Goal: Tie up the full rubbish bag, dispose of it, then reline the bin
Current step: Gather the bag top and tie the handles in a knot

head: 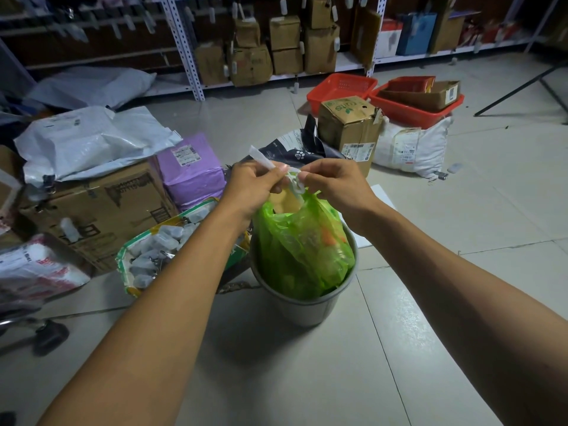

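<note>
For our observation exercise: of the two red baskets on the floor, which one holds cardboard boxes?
The right-hand red basket, resting on a white sack, holds cardboard boxes. The left red basket looks empty.

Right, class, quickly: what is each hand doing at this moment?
Left hand: closed, pinching a handle of the green bag.
Right hand: closed, pinching the bag's other handle.

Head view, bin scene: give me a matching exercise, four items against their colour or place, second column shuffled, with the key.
Items:
1. rubbish bag
2. bin
3. wrapped parcel
4. baskets

Descriptions:
A. purple, left of the hands
B. red, on the floor near the shelving
C. green, its top pinched by the left hand and right hand
D. grey, holding the bag

Pairs: 1-C, 2-D, 3-A, 4-B
</note>
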Demonstrator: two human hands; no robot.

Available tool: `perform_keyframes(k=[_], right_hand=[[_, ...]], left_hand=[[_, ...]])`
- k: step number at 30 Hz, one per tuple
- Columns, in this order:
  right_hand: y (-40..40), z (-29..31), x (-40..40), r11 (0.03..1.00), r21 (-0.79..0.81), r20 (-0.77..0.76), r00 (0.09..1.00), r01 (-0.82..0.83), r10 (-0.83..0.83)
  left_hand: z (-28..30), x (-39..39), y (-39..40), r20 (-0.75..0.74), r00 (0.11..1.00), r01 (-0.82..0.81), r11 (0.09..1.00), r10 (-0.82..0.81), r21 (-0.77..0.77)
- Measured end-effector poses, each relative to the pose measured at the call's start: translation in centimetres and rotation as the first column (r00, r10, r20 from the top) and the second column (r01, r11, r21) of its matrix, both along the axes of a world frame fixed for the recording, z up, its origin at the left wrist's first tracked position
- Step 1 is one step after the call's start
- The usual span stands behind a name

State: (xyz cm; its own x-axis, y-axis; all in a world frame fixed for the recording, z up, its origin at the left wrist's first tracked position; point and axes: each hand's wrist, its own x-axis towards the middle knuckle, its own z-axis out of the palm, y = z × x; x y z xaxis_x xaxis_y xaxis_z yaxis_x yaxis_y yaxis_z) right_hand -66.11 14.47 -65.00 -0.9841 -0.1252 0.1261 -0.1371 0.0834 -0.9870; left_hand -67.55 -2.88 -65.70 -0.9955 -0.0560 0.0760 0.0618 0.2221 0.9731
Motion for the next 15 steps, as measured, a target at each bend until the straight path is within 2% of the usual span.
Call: perform_keyframes(k=[2,6,9,13,15], right_hand=[[-0.3,0.3,0.3,1.0,-0.016,-0.005,1.0,-0.024,0.024],[-0.7,0.3,0.7,0.996,0.054,-0.015,0.998,-0.066,0.067],[-0.6,-0.2,0.8,0.99,0.125,-0.003,0.998,-0.066,0.067],[-0.6,-0.7,0.0,0.984,0.173,-0.024,0.999,0.03,-0.026],[-0.7,-0.9,-0.3,0.974,0.227,-0.021,1.0,0.007,-0.002]], left_hand=[[0.1,0.0,-0.1,0.019,1.0,-0.018,0.999,0.017,0.03],[0.5,0.0,-0.6,0.025,0.999,-0.027,0.993,0.025,0.114],[0.3,0.2,-0.9,-0.031,0.999,0.04,0.999,-0.039,0.036],[0.5,0.5,-1.1,-0.061,0.995,0.081,0.996,-0.083,-0.039],[0.7,0.7,-1.1,-0.079,0.992,0.088,0.992,-0.095,-0.085]])
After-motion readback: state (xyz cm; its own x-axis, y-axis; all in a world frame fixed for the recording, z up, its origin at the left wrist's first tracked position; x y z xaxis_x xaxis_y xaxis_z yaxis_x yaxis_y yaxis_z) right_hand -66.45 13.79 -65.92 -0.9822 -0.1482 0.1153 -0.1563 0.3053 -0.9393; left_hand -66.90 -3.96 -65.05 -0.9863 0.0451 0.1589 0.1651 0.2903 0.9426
